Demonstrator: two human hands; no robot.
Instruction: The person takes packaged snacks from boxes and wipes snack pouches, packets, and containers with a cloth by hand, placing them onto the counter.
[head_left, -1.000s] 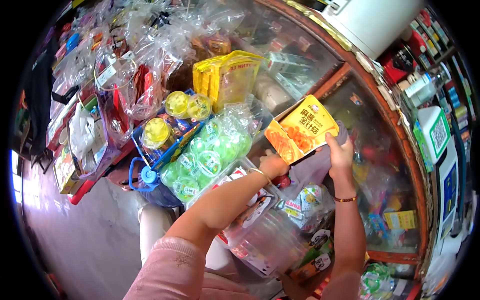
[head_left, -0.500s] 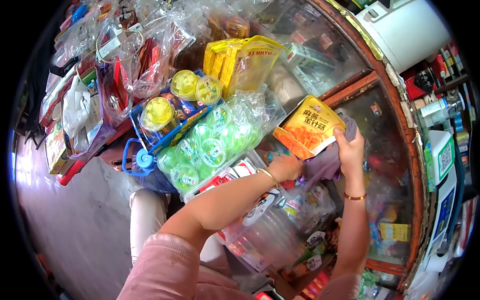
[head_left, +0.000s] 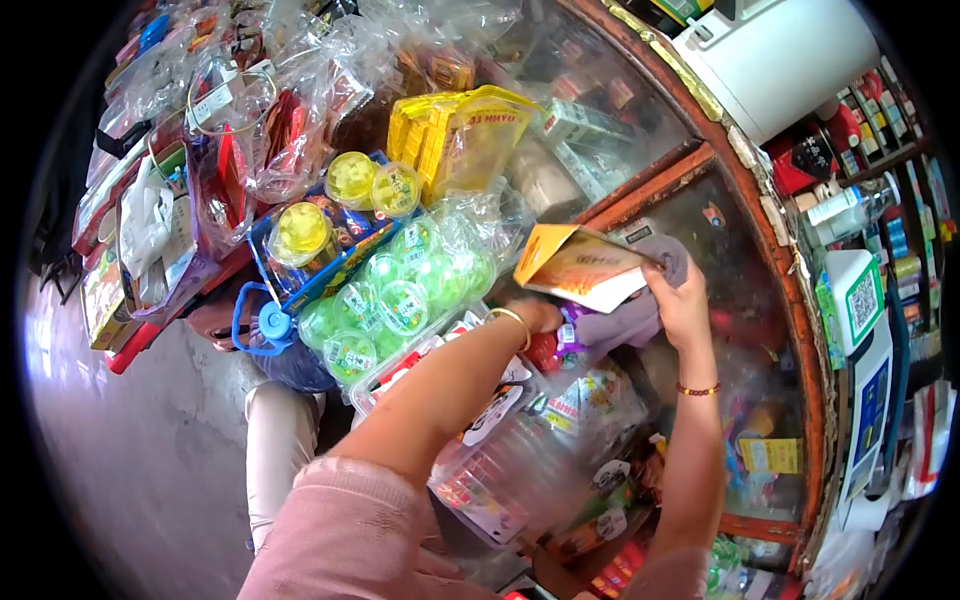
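My right hand (head_left: 680, 305), with a beaded bracelet at the wrist, is closed round a crumpled grey-purple cloth (head_left: 625, 325) and the corner of a yellow-orange cardboard food box (head_left: 585, 265). The box is tilted, with a pale side facing down toward me. Just below and left of it, my left hand (head_left: 535, 315), wearing a gold bangle, has its fingers curled down among the goods. Their tips are hidden, and I cannot make out what they hold. Beside those fingers lie a purple packet (head_left: 570, 338) and something red.
Green-lidded cups (head_left: 400, 295) fill a bag at the left, near yellow cups (head_left: 305, 230) on a blue box. Yellow packs (head_left: 445, 140) stand behind. A clear plastic tub (head_left: 510, 480) sits in front of me. The glass counter's wooden frame (head_left: 650, 185) curves round the right.
The yellow-orange box has tipped, so its printed front no longer faces me. My left hand has shifted a little left and up, and the purple packet shows more. The whole view has shifted slightly.
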